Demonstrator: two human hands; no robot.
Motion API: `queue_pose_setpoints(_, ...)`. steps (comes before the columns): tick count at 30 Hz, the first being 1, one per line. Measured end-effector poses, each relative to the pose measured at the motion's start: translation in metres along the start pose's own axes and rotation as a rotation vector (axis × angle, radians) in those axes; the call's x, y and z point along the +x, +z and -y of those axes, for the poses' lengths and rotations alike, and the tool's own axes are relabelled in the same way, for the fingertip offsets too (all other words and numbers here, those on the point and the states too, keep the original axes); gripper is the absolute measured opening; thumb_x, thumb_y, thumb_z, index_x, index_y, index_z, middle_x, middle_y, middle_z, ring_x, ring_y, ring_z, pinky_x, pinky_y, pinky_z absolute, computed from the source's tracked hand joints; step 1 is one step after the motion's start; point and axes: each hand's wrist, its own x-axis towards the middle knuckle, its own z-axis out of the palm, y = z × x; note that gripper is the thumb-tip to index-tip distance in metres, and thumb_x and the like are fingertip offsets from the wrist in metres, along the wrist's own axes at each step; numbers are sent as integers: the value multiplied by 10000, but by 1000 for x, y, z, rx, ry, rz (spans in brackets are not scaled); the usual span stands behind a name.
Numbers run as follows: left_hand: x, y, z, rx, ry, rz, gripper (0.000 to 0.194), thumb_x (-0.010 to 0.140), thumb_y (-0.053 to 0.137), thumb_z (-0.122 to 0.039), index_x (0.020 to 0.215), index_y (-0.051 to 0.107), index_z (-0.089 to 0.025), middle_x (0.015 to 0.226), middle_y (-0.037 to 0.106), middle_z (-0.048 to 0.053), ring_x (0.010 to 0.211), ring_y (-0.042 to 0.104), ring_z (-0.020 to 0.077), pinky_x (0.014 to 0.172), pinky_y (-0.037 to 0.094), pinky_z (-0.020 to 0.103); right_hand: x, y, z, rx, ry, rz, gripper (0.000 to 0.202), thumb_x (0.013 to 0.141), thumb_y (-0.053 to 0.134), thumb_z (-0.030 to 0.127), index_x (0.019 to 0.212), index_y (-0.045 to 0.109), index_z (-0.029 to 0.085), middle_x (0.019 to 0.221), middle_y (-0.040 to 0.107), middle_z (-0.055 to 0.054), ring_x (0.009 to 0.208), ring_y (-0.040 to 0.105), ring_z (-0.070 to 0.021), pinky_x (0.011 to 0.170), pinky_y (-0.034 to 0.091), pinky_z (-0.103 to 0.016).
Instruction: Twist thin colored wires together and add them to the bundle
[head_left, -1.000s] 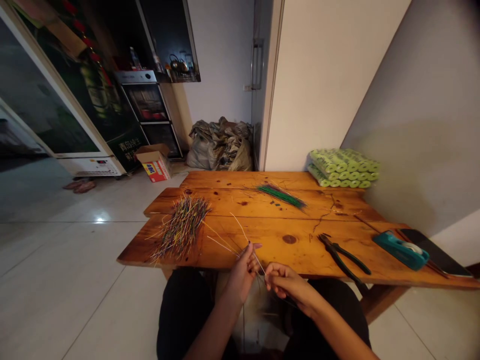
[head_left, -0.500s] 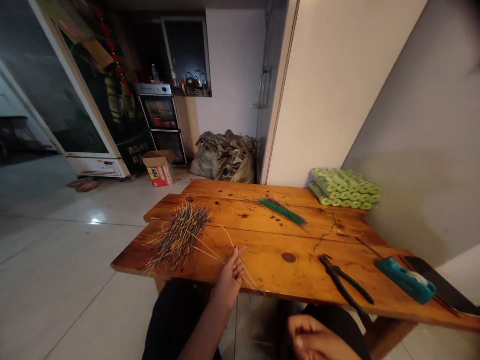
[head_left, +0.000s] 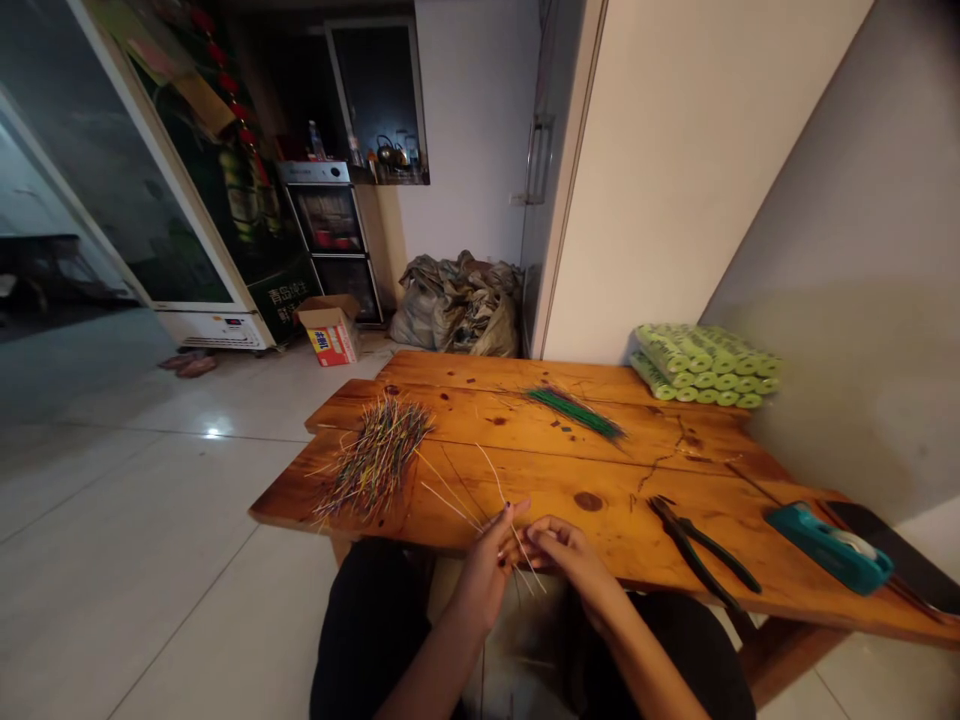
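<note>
Several thin pale wires are pinched in my left hand, above the table's front edge. Their ends stick out on both sides of the fingers. My right hand is right beside it, fingers curled, the tips meeting the left fingers and the wires. Whether the right fingertips grip a wire is too small to tell. To the left of my hands lies a loose pile of multicoloured wires. Further back on the table is a bundle of green wires.
Dark-handled pliers lie on the right, their handles past the front edge. Beyond them are a teal tape dispenser and a flat black object. Stacked green rolls stand at the back right. A twisted strand lies behind the pliers.
My right hand has risen from near my lap and moved left to meet my left hand at the wires. The left hand keeps its hold; the whole view has shifted slightly.
</note>
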Motion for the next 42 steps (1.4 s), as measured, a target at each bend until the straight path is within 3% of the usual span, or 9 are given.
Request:
queue_pose_setpoints(5, -1, -1, 2, 75, 16, -25, 377, 675, 643, -419, 948, 671, -161, 482, 455, -49, 458, 400, 60, 524, 349, 194, -3, -4, 0, -89, 0, 130, 329, 625, 661, 454, 675, 570, 143, 634, 621, -33, 591, 537, -126, 504, 324, -214)
queue_pose_setpoints(9, 0, 2, 4, 80, -26, 18, 380, 670, 645, -409, 916, 676, -122, 543, 552, -6, 480, 454, 72, 528, 363, 201, -3, -6, -3, -87, -34, 164, 278, 671, 642, 413, 677, 575, 144, 613, 599, -6, 528, 462, -86, 497, 289, -209)
queue_pose_setpoints(14, 2, 0, 6, 41, -63, -29, 300, 656, 666, -353, 833, 679, -111, 698, 637, 44, 545, 525, 88, 523, 385, 197, -3, -11, -10, -60, -4, 178, 292, 668, 663, 406, 783, 607, 143, 630, 589, 3, 555, 473, -90, 515, 301, -210)
queue_pose_setpoints(18, 2, 0, 9, 36, -77, -50, 254, 658, 671, -324, 809, 680, -120, 744, 643, 41, 589, 541, 87, 552, 399, 189, -3, -9, -10, -121, -35, 138, 312, 655, 655, 444, 739, 630, 144, 604, 593, 1, 562, 501, -109, 541, 340, -231)
queue_pose_setpoints(22, 4, 0, 16, 79, -86, -13, 235, 661, 665, -321, 796, 686, -129, 775, 657, 41, 649, 557, 98, 569, 383, 177, -4, -1, -12, -246, -166, 100, 275, 665, 631, 435, 641, 612, 162, 582, 594, 1, 577, 536, -135, 596, 390, -261)
queue_pose_setpoints(30, 5, -8, 25, 185, 46, 140, 467, 757, 476, -526, 848, 682, -116, 889, 674, 110, 896, 580, 219, 827, 389, 311, -10, 3, -26, -740, -412, -117, 87, 717, 570, 258, 654, 596, 204, 728, 612, -30, 755, 540, -206, 704, 394, -320)
queue_pose_setpoints(36, 5, -11, 15, 344, 52, 78, 386, 764, 490, -484, 822, 699, -165, 1216, 540, 84, 1178, 411, 237, 976, 277, 304, -12, 3, -34, -651, -385, -43, 94, 780, 524, 301, 807, 535, 212, 786, 589, -40, 764, 547, -201, 721, 416, -337)
queue_pose_setpoints(40, 5, -12, 14, 326, 36, 89, 325, 769, 513, -434, 879, 688, -184, 1258, 512, 63, 1239, 342, 219, 1031, 205, 308, -13, 2, -34, -772, -497, -221, 164, 737, 596, 323, 853, 551, 217, 865, 574, -68, 851, 506, -239, 757, 395, -372)
queue_pose_setpoints(42, 5, -13, 15, 330, 51, 89, 323, 772, 510, -431, 903, 683, -192, 1275, 499, 56, 1260, 313, 212, 1044, 181, 305, -14, 2, -34, -806, -524, -202, 219, 750, 589, 318, 948, 564, 228, 961, 582, -84, 934, 491, -260, 811, 371, -397)
